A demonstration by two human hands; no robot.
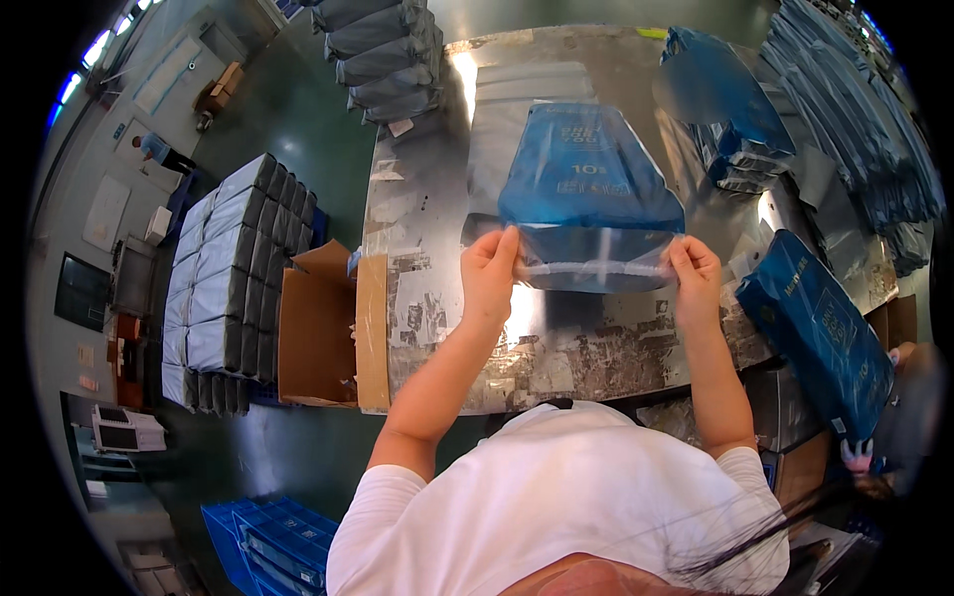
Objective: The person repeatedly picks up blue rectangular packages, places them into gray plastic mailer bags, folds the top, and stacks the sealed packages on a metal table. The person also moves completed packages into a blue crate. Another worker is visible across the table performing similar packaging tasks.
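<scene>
In front of me a blue printed plastic bag (588, 164) lies on the metal worktable (417, 328), its clear open-looking end toward me. My left hand (489, 275) pinches the near left corner of that clear end. At the near right corner, my right hand (695, 277) pinches the film between thumb and fingers. The clear edge is stretched between both hands, with a pale band across it. Under the bag lies a greyish translucent plastic sheet or bag (487, 149). Whether the blue bag holds anything I cannot tell.
Stacked blue packages (740, 119) lie at the far right, beside grey bundles (855, 109). Another person's hand (857, 455) is at a blue bag (820, 333) on the right. Left stand an open cardboard box (318, 328) and wrapped grey bundles (234, 268). Blue crates (278, 541) stand lower left.
</scene>
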